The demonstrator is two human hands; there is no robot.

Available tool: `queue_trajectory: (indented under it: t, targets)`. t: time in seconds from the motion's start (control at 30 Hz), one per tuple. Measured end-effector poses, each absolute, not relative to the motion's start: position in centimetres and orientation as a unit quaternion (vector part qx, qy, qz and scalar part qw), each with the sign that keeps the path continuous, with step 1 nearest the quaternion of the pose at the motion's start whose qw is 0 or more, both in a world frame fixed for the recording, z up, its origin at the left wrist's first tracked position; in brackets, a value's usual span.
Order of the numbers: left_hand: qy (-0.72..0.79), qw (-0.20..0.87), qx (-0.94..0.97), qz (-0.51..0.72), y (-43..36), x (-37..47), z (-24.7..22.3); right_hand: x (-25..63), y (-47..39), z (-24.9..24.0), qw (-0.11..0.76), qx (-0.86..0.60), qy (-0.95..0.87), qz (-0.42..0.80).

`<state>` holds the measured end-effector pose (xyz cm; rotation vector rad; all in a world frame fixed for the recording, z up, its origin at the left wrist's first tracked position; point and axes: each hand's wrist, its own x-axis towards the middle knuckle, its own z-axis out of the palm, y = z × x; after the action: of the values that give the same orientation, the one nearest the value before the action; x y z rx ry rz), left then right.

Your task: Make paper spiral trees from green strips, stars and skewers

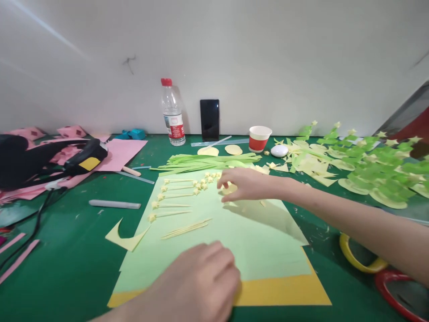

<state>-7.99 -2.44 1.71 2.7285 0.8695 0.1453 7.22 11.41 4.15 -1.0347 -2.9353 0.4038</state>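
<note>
My right hand (246, 184) reaches over the upper part of a pale green paper sheet (264, 246), thumb and fingers apart, above a pale yellow paper piece (229, 188). Just left of its fingertips lies a cluster of small folded paper stars (202, 184). Farther left, several thin sticks tipped with paper stars (174, 196) lie in a column. Below them rest a few bare thin sticks (186, 229). My left hand (208, 281), slightly blurred, is closed over the sheet's near edge, back toward me; anything in its fingers is hidden.
Green paper strips (208, 163) lie behind the sheet. A water bottle (173, 116), phone (209, 120) and paper cup (259, 138) stand near the wall. Green paper pieces with stars (378, 165) crowd the right, beyond scissors (363, 269). A glue gun (89, 156) lies left.
</note>
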Motion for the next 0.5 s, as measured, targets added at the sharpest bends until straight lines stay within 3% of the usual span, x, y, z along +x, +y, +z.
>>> queue_trajectory:
  t: [0.1, 0.2, 0.5]
  targets:
    - [0.354, -0.134, 0.917, 0.127, -1.7, -11.0, 0.7, 7.1, 12.0, 3.5, 0.056, -0.31, -0.942, 0.117]
    - [0.413, -0.234, 0.873, 0.109, -1.0, -13.0, -0.8, 5.8, 13.0, 2.6, 0.084, -0.276, -0.951, 0.107]
    - [0.454, -0.212, 0.864, 0.059, -0.3, -13.2, -1.5, 2.7, 13.4, 0.7, 0.085, -0.22, -0.968, 0.082]
